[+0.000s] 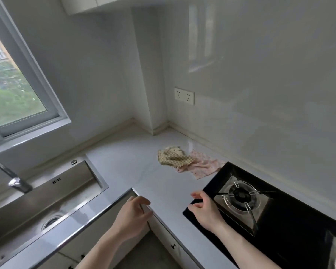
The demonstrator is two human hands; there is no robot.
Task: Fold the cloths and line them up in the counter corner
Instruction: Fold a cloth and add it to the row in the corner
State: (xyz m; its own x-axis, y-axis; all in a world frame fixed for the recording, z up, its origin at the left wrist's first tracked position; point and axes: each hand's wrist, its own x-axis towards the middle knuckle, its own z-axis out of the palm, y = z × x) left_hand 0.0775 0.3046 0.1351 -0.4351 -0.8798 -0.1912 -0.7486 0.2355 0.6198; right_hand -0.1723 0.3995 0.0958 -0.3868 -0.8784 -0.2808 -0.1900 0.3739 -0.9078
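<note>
Two crumpled cloths lie on the white counter (136,171) near the back wall. The yellow checked cloth (173,158) rests partly on top of the pink dotted cloth (203,165), which spreads toward the stove. My left hand (133,214) hovers over the counter's inner front edge, fingers loosely curled, holding nothing. My right hand (206,208) is over the stove's near left corner, fingers apart and empty. Both hands are well short of the cloths.
A black glass gas stove (279,226) with a burner fills the right side. A steel sink (47,200) with a faucet (14,181) sits on the left. A wall socket (184,95) is above the counter corner (159,131). A window is at far left.
</note>
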